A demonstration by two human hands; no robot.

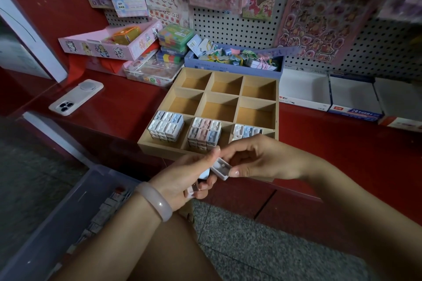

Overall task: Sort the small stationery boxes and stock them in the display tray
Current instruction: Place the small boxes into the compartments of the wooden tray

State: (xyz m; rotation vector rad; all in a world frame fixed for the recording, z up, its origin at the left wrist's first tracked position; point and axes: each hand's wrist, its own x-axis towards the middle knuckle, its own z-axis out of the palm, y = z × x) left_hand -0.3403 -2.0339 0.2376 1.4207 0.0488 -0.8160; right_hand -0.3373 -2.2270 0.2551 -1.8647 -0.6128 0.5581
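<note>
I see my right hand point(258, 162) pinching a small white box point(220, 167) with curled fingers, just in front of the wooden tray point(277, 109) on the red table point(127, 98). My left hand point(185, 178) grips more little boxes point(191, 190). The tray's three front spaces hold stacked boxes point(165, 125).

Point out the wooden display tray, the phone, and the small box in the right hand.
wooden display tray point(277, 110): head view, on its right outer wall.
phone point(75, 96): head view, on the middle of its back.
small box point(221, 167): head view, on its upward face, pinched by the right hand point(262, 157).
</note>
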